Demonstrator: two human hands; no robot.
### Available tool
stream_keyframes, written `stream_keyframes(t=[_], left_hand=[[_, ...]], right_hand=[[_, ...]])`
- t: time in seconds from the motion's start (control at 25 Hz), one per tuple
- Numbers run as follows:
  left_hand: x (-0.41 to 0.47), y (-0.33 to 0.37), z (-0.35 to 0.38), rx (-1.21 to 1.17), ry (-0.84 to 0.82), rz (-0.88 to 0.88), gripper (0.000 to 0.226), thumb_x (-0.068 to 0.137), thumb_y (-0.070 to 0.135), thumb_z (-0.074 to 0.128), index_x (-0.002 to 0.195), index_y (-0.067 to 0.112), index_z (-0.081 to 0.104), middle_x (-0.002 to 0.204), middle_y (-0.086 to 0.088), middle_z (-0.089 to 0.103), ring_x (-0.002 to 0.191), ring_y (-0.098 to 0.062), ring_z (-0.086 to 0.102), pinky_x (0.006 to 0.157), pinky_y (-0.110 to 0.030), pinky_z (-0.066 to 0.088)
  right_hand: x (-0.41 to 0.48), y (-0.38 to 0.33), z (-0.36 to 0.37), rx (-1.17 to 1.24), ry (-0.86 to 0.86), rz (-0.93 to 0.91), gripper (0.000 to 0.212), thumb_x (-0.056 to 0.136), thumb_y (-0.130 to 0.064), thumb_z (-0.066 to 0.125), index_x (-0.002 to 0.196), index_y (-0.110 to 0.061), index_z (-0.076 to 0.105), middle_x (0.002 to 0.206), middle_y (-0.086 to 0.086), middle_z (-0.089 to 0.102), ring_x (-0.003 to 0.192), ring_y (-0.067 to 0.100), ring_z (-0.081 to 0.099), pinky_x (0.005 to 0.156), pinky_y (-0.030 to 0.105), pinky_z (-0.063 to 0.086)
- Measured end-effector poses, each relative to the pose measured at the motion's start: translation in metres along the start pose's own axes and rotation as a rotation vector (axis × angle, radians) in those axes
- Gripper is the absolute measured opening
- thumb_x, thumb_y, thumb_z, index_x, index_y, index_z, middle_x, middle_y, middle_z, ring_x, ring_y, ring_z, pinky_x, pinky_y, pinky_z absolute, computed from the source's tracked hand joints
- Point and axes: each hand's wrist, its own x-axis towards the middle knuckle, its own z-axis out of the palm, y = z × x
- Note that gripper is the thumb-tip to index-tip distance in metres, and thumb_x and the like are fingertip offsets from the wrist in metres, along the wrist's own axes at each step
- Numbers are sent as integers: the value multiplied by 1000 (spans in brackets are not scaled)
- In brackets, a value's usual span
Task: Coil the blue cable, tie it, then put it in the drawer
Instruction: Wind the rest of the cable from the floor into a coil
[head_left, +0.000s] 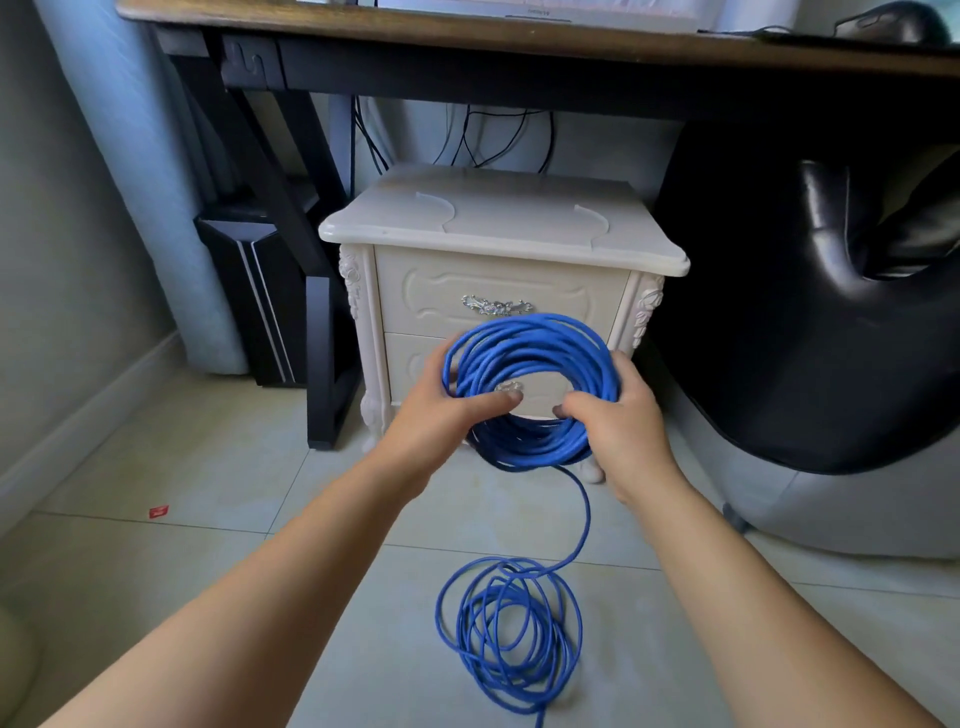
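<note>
While both hands hold the coil (530, 384) upright, the left hand (447, 410) grips its left side and the right hand (613, 421) its right. Below them, loose cable (511, 634) lies on the floor; a strand rises nearer the right hand.

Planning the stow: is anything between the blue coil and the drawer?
Yes. Both drawers of the nightstand are shut, directly behind the coil that the left hand and right hand hold. Uncoiled cable trails from it to the floor.
</note>
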Motion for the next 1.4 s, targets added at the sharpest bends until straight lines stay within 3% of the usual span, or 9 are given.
stream_keyframes(t=[0.12, 0.24, 0.4, 0.52, 0.6, 0.76, 1.0, 1.16, 1.4], left_hand=[[3, 3, -9, 561, -1, 343, 83, 71, 12, 79, 140, 36, 42, 134, 12, 50, 123, 0, 48, 101, -13, 37], [-2, 3, -6, 823, -78, 422, 79, 70, 12, 75, 141, 30, 44, 121, 9, 57, 103, 0, 55, 87, -5, 39], [-3, 4, -7, 711, 49, 340, 27, 76, 9, 69, 98, 21, 63, 73, 8, 64, 63, -4, 56, 61, -21, 45], [-1, 4, -6, 576, 103, 266, 12, 78, 9, 68, 81, 17, 60, 62, 0, 58, 56, -12, 51, 58, -31, 44], [0, 4, -5, 459, 148, 197, 11, 78, 9, 69, 82, 15, 61, 63, -4, 59, 57, -17, 55, 60, -35, 50], [6, 5, -9, 147, 285, 74, 13, 79, 1, 66, 90, 6, 64, 58, -2, 51, 50, -15, 49, 55, -29, 46], [6, 9, 1, -214, 464, -21, 8, 81, 5, 63, 84, 12, 59, 52, -2, 53, 52, -19, 51, 61, -33, 43], [-1, 2, 16, -503, 344, -176, 5, 87, 6, 63, 86, 7, 58, 52, 0, 54, 56, -17, 56, 67, -32, 48], [-2, -3, 7, -178, 133, -233, 29, 81, 12, 72, 108, 4, 67, 84, -4, 68, 78, -16, 66, 79, -30, 52]], right_hand=[[-2, -1, -1, -292, -68, -189, 28, 73, -2, 61, 90, -24, 55, 81, -7, 60, 71, 16, 54, 66, 25, 46], [-6, -4, 6, -491, -196, -316, 34, 72, -3, 61, 99, -23, 57, 97, -2, 60, 85, 20, 56, 77, 35, 48], [-12, -11, 12, -525, -204, -416, 36, 74, -3, 62, 104, -21, 59, 100, -3, 61, 89, 19, 56, 79, 33, 47], [-12, -16, 10, -326, -161, -257, 44, 74, -11, 70, 109, -34, 57, 93, -11, 65, 81, 10, 62, 71, 22, 49], [-10, -14, 7, -207, -202, -109, 49, 75, -25, 78, 115, -40, 55, 95, -12, 67, 85, 5, 66, 75, 21, 52], [-12, -7, 9, 43, -307, 84, 54, 68, -40, 81, 116, -35, 58, 100, -5, 71, 94, 16, 71, 86, 46, 58], [-23, -2, 28, 204, -322, 189, 58, 75, -26, 82, 124, -26, 51, 113, 6, 69, 95, 26, 72, 78, 58, 58], [-19, -5, 30, 393, -187, 227, 24, 85, -12, 70, 105, -17, 57, 75, -2, 72, 71, 17, 73, 79, 51, 55], [-8, -4, 18, 433, -62, 310, 31, 77, 13, 53, 91, -15, 55, 90, 17, 60, 82, 33, 69, 87, 53, 53]])
